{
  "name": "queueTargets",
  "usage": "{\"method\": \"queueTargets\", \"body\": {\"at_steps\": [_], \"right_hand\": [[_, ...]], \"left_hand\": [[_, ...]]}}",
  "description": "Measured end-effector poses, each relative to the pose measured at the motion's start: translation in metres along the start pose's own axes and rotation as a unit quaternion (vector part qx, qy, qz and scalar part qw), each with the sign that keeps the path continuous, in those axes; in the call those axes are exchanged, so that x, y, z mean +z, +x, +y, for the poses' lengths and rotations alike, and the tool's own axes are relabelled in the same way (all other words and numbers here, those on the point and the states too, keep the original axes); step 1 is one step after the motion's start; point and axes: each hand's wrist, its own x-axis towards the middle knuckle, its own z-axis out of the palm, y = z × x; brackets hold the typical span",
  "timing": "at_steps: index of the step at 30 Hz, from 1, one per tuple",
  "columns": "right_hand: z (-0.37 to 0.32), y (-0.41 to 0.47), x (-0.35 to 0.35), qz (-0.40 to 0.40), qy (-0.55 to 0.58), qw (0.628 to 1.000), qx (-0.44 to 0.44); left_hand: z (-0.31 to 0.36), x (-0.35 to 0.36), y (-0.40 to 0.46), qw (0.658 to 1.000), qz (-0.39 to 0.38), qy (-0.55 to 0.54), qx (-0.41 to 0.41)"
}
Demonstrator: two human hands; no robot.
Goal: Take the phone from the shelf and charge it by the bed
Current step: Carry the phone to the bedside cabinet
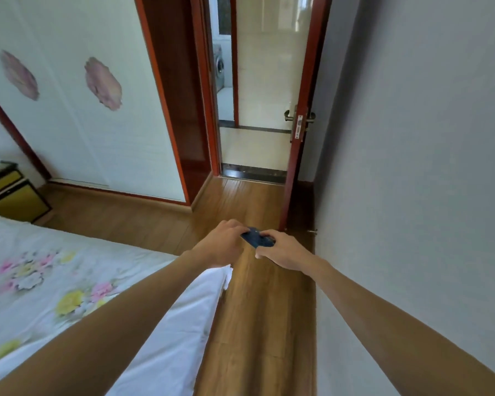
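I judge the shelf part done: the phone [257,238] is in my hands, just below the middle of the frame, above the wooden floor [257,324] in the gap between the bed [69,281] at lower left and the grey wall [412,195] on the right. What remains is carrying it to wherever the charger sits by the bed. No cable or socket shows from here, so my next move calls for turning left toward the small bedside cabinet [12,195] at the left edge and looking for one.

My left hand [222,245] is curled, its fingertips [242,228] pressed on the phone's near-left edge. My right hand [285,252] is closed around the phone's right end, thumb on top. Both hands clamp it; the phone lies roughly flat, tilted slightly, dark blue face up. The open doorway [257,110] stands ahead at upper centre.
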Motion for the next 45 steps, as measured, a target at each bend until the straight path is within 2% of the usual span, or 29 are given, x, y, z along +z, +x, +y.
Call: {"method": "queueTargets", "body": {"at_steps": [5, 14, 25, 30, 37, 42, 45], "right_hand": [[-0.001, 0.099, -0.018, -0.054, -0.014, 0.998, -0.018], [-0.022, 0.306, -0.061, -0.119, -0.038, 0.992, -0.029], [-0.080, 0.521, -0.095, -0.162, -0.094, 0.975, -0.121], [-0.104, 0.618, -0.090, -0.223, -0.134, 0.950, -0.171], [-0.166, 0.712, -0.074, -0.295, -0.169, 0.904, -0.261], [-0.210, 0.752, -0.032, -0.314, -0.163, 0.872, -0.339], [-0.233, 0.782, 0.001, -0.329, -0.176, 0.857, -0.355]], "left_hand": [[-0.055, -0.003, 0.063, 0.999, 0.027, -0.003, -0.041], [-0.171, -0.032, 0.210, 0.993, 0.031, -0.027, -0.107], [-0.294, -0.088, 0.345, 0.972, 0.093, -0.020, -0.216], [-0.347, -0.103, 0.385, 0.948, 0.120, -0.019, -0.296], [-0.397, -0.127, 0.410, 0.889, 0.200, -0.034, -0.411], [-0.447, -0.137, 0.398, 0.840, 0.247, -0.043, -0.481], [-0.485, -0.141, 0.391, 0.819, 0.264, -0.056, -0.506]]}}
